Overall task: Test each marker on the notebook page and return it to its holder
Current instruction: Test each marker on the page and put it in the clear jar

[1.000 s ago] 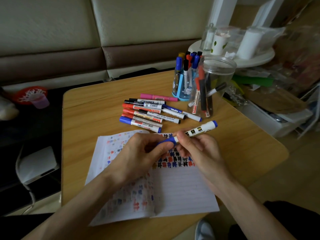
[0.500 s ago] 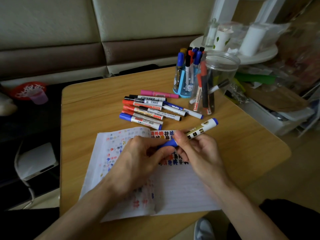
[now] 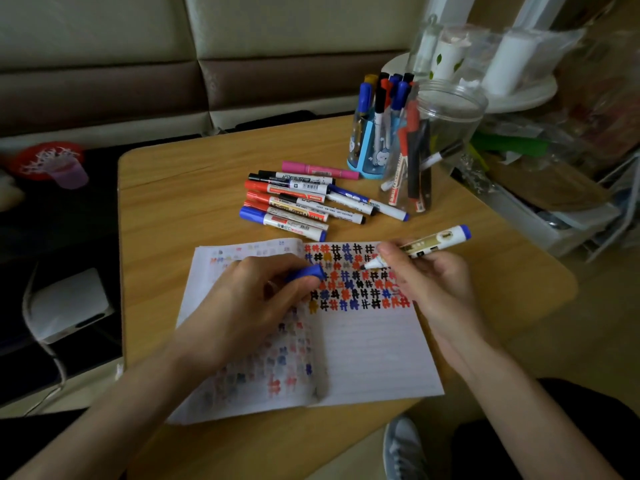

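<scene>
"Over the notebook page (image 3: 370, 348), near its twelve o'clock edge, the right hand (image 3: 433, 285) pinched the marker (image 3: 438, 239) by the barrel. The bare tip pointed to nine o'clock and the blue tail to two."

"And the cap (image 3: 306, 273)?"

"It was in the curled fingers of the left hand (image 3: 249, 306), at nine o'clock from the tip and just beside it. Whether the tip touched paper, I couldn't tell."

"It sat over rows already full of marks. I'd have steered it toward six o'clock, onto the first bare line, so the new stroke read clean."

"Agreed. A short, light stroke would have done. Hard pressure probably splays a felt tip and bleeds through."

"The left hand lay across the fold, so it could have pinned the paper flat meanwhile."

"Then cap straight on, since it was that near. The holder (image 3: 365, 161) and the jar (image 3: 446, 133) stood at one o'clock from the page, beyond the loose markers (image 3: 298, 202) at twelve."

"Which one did it belong in?"

"I couldn't say. Both held markers."
</scene>
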The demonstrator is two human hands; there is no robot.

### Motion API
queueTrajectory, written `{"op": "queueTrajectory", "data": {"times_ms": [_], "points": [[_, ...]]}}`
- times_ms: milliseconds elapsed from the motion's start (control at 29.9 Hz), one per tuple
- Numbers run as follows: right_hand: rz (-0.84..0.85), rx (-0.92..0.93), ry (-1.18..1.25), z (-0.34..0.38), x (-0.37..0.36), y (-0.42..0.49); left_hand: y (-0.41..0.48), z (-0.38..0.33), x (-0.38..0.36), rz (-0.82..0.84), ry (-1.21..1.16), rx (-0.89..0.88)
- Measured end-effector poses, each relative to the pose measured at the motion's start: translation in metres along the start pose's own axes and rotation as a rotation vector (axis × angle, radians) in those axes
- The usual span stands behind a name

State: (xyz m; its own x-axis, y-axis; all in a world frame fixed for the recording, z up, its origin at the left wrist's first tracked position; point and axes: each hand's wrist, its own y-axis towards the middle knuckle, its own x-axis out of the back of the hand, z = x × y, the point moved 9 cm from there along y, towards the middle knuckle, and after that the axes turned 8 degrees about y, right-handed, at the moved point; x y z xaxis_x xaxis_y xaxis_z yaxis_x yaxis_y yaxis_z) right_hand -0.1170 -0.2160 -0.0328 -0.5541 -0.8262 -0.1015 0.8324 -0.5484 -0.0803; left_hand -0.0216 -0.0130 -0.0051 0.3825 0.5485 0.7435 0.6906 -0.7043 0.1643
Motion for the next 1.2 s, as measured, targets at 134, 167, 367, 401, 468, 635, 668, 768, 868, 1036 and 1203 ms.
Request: {"op": "queueTrajectory", "data": {"times_ms": [134,167,367,401,468,635,668,768,868,1036,1203], "points": [[-0.039,-0.019,0.014,-0.003,0.000,-0.006,0.000,0.003,-0.006,0.093,0.009,0.018],[-0.039,-0.009,0.012,-0.003,-0.003,-0.008,0.000,0.005,-0.007,0.101,-0.002,0.022],[0.019,0.046,-0.002,-0.005,-0.030,-0.022,0.000,0.022,-0.004,0.073,-0.052,0.079],[0.025,0.061,-0.007,-0.006,-0.034,-0.024,0.000,0.023,-0.003,0.075,-0.060,0.081],[0.029,0.093,-0.020,-0.008,-0.042,-0.026,-0.002,0.025,-0.003,0.080,-0.084,0.081],[0.036,0.159,-0.060,-0.013,-0.049,-0.030,-0.007,0.026,0.000,0.002,-0.103,0.067],[0.040,0.170,-0.060,-0.013,-0.049,-0.031,-0.007,0.027,0.000,-0.005,-0.107,0.066],[0.064,0.188,-0.067,-0.014,-0.051,-0.032,-0.008,0.027,-0.001,-0.008,-0.110,0.057],[0.086,0.211,-0.102,-0.014,-0.054,-0.033,-0.007,0.026,-0.001,0.004,-0.095,0.051],[0.089,0.261,-0.152,-0.013,-0.055,-0.033,-0.004,0.024,-0.002,0.009,-0.079,0.046],[0.096,0.269,-0.153,-0.015,-0.055,-0.030,-0.004,0.024,-0.001,0.019,-0.077,0.044]]}}
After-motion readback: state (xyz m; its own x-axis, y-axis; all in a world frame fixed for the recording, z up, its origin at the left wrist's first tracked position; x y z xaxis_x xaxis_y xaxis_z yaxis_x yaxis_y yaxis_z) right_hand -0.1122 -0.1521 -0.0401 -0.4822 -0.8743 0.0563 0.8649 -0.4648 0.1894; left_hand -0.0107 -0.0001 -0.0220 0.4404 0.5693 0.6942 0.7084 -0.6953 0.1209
